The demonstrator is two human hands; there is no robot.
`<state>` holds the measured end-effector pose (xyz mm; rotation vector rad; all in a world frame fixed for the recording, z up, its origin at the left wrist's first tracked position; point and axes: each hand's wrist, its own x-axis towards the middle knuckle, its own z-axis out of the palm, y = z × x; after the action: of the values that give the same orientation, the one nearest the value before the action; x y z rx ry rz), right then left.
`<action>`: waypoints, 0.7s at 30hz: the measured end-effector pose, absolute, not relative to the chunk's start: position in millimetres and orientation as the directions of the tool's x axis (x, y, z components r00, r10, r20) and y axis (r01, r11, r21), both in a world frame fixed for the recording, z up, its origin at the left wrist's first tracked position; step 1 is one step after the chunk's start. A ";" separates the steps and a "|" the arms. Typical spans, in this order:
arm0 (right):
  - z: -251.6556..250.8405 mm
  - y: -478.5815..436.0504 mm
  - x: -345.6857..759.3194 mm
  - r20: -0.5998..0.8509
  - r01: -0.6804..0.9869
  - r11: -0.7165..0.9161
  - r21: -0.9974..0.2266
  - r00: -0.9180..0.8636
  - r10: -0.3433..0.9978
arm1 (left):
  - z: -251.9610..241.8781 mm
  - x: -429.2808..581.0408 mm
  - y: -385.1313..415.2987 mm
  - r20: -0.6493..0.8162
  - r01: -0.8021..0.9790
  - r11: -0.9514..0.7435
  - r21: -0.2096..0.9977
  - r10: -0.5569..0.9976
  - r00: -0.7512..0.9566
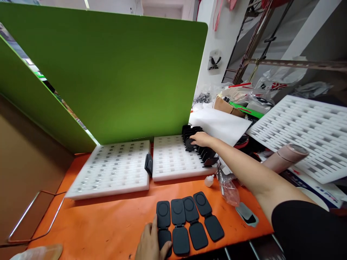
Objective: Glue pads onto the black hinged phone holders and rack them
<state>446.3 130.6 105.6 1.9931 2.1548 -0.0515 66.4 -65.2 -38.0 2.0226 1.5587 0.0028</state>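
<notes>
Several black hinged double pads, each with a ring mark on its upper half, lie unfolded side by side on the orange table. My left hand (152, 239) grips the leftmost hinged pad (163, 213), fingers along its left edge and thumb over its lower half. My right hand (202, 139) is stretched out to a row of similar black pads (207, 154) standing upright in the right white foam tray (173, 159). Its fingers are closed on one black pad (190, 143) there; the fingertips partly hide the contact.
Left of that tray lies another slotted foam tray (114, 168), with a folded black pad (148, 164) between them. A small white bottle (209, 181), a clear plastic bag (230, 189) and a pink flask (286, 157) are at the right. A green partition (116, 76) stands behind.
</notes>
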 end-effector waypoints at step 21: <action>95.1 -17.0 344.3 -0.030 0.504 0.222 -0.835 -0.444 0.896 | 20.2 124.5 -12.6 -0.480 0.045 0.621 0.782 0.555 0.679</action>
<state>344.3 -17.0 95.1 1.7550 2.7775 -1.5300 124.5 -12.6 20.2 0.8655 0.7853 0.3306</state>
